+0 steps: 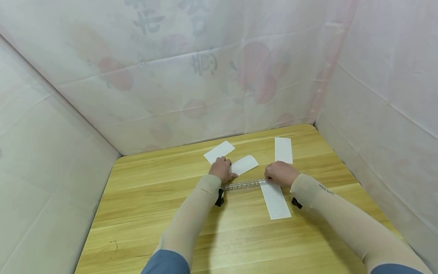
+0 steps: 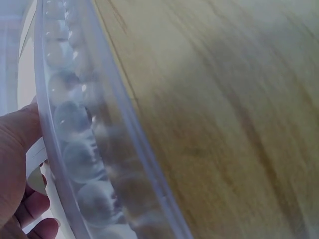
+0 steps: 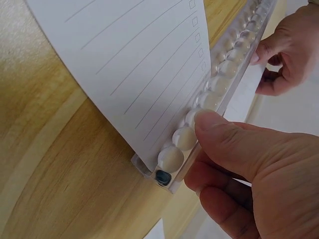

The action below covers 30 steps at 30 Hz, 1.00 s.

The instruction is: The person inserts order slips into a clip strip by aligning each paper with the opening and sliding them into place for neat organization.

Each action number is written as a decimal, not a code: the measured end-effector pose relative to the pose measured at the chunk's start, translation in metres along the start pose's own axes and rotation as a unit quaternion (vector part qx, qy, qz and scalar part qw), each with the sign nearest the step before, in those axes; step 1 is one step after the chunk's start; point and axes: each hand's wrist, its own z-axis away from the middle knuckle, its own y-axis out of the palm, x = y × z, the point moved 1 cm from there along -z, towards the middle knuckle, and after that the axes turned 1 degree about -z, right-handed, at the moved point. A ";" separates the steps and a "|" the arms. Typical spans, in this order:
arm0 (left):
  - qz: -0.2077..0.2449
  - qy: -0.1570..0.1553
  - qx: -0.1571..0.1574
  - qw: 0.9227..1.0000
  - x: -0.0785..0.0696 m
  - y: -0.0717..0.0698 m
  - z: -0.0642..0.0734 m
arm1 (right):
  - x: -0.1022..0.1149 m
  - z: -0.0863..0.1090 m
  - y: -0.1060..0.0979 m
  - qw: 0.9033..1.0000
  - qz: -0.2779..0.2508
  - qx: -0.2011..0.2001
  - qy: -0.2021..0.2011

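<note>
A clear plastic bar (image 1: 247, 184) with a row of round bumps lies across the end of a lined paper slip (image 1: 276, 201). My right hand (image 1: 282, 173) pinches the bar near its right end, thumb on the bumps and fingers curled below, in the right wrist view. By the bar's left part, my left hand (image 1: 221, 169) has a white slip (image 1: 244, 164) between thumb and curled fingers. Its thumb (image 2: 20, 127) is close behind the bar in the left wrist view; whether it touches the bar is unclear. Printed lines and small boxes show on the lined slip (image 3: 144, 64).
One more white slip (image 1: 219, 149) lies beyond my left hand, and another (image 1: 283, 149) beyond my right. All are on a wood-grain table (image 1: 154, 213). Pale printed curtains (image 1: 205, 95) stand along its back and sides.
</note>
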 end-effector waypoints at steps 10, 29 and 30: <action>0.017 -0.005 -0.013 1.000 0.003 0.004 0.000 | 0.000 -0.002 -0.001 1.000 -0.005 -0.005 -0.005; 0.076 -0.033 -0.053 0.995 -0.001 0.002 0.007 | 0.002 -0.003 -0.002 1.000 -0.013 0.002 0.002; 0.083 -0.032 -0.055 0.995 -0.001 0.003 0.006 | 0.001 -0.003 -0.002 1.000 -0.012 0.002 0.003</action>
